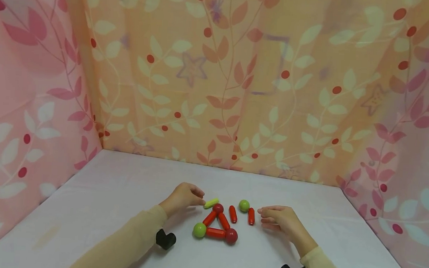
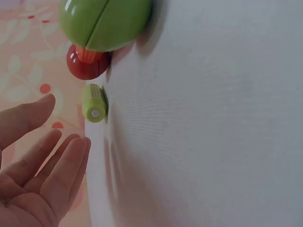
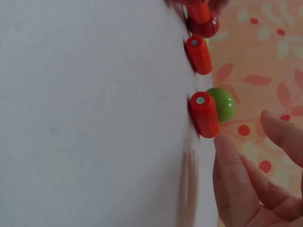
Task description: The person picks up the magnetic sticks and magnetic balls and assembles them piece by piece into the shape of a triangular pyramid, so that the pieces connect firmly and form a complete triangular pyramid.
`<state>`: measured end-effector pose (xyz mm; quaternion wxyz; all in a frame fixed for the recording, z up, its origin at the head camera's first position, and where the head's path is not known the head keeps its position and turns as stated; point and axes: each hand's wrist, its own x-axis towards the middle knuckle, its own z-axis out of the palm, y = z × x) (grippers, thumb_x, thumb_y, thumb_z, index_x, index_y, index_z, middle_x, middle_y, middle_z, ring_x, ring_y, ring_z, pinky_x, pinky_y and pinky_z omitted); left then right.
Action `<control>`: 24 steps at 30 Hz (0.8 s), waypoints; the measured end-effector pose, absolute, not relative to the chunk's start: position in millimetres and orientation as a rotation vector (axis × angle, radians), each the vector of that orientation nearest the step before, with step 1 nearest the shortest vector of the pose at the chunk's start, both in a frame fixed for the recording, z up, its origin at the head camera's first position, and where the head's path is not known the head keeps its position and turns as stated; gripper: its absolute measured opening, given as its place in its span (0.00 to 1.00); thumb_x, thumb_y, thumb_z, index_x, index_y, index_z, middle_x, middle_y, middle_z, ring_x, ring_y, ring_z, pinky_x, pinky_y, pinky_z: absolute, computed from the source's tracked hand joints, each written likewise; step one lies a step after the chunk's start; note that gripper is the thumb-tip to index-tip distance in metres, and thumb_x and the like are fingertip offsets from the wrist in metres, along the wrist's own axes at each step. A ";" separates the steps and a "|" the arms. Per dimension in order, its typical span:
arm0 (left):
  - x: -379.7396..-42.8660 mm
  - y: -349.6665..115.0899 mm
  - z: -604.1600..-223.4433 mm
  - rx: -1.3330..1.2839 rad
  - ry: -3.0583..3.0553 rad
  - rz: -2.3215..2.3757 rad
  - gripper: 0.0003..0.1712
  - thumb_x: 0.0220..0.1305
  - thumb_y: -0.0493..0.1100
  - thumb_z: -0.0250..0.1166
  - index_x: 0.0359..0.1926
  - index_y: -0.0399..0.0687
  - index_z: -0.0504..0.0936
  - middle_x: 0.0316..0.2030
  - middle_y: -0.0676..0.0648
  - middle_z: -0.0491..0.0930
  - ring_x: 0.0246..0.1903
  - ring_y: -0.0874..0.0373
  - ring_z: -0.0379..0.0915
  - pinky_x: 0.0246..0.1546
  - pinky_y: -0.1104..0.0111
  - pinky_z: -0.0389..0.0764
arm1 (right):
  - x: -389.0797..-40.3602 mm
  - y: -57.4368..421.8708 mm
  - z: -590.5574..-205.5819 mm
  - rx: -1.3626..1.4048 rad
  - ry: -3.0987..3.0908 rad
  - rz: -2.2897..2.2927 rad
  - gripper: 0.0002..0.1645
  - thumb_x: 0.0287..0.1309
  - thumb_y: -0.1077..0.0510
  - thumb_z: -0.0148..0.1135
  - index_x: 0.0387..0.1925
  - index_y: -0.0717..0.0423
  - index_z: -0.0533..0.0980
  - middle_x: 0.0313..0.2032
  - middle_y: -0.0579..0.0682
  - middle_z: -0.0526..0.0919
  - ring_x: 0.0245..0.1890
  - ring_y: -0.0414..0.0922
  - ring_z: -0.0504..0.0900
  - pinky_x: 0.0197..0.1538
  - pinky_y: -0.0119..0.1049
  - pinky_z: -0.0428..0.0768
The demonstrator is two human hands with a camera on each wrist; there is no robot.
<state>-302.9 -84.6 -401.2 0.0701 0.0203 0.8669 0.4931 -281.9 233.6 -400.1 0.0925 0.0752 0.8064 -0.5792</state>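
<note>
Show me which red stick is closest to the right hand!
The loose red stick by the loose green ball. The other loose stick and three forming the triangle lie farther from the right hand.

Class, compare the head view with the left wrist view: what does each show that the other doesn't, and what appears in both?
Only the head view: the right hand, a loose red stick, a second red stick and the loose green ball next to it.

Only the left wrist view: the pale disc in the end of the yellow-green stick.

Both: that stick, the left hand, the triangle's green ball, a red ball, the white table and the patterned cloth.
</note>
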 end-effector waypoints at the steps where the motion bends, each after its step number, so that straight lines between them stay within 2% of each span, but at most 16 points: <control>1: -304.7 -83.7 -401.8 0.058 2.594 1.485 0.17 0.54 0.39 0.75 0.45 0.40 0.87 0.41 0.48 0.86 0.39 0.58 0.80 0.46 0.64 0.83 | -283.2 233.9 -400.7 0.231 2.389 -1.713 0.25 0.59 0.56 0.68 0.52 0.70 0.79 0.44 0.59 0.87 0.37 0.45 0.87 0.42 0.38 0.86; 7: -313.8 -78.6 -405.6 0.014 2.540 1.491 0.16 0.53 0.38 0.75 0.44 0.40 0.87 0.40 0.47 0.85 0.33 0.60 0.80 0.42 0.68 0.84 | -288.8 232.3 -404.6 0.245 2.333 -1.693 0.24 0.57 0.56 0.71 0.50 0.69 0.80 0.34 0.52 0.88 0.33 0.43 0.86 0.40 0.37 0.86; 16: -319.4 -69.8 -403.5 0.015 2.608 1.391 0.12 0.51 0.37 0.76 0.38 0.41 0.89 0.34 0.49 0.84 0.27 0.60 0.76 0.31 0.74 0.78 | -293.5 227.3 -407.6 0.268 2.350 -1.667 0.22 0.55 0.57 0.72 0.47 0.70 0.81 0.29 0.52 0.87 0.30 0.42 0.85 0.38 0.37 0.87; 20: -320.6 -67.3 -403.7 0.009 2.602 1.389 0.10 0.50 0.38 0.77 0.35 0.42 0.89 0.36 0.49 0.83 0.26 0.61 0.74 0.30 0.75 0.76 | -295.6 224.9 -408.3 0.289 2.398 -1.617 0.21 0.54 0.56 0.73 0.43 0.69 0.82 0.28 0.51 0.86 0.27 0.42 0.84 0.36 0.35 0.86; 24: -321.7 -65.6 -405.7 -0.003 2.588 1.399 0.09 0.49 0.37 0.77 0.34 0.41 0.89 0.37 0.48 0.83 0.27 0.61 0.74 0.31 0.74 0.78 | -298.4 220.7 -407.9 0.326 2.443 -1.549 0.22 0.51 0.56 0.76 0.41 0.69 0.80 0.26 0.52 0.85 0.23 0.40 0.83 0.32 0.33 0.85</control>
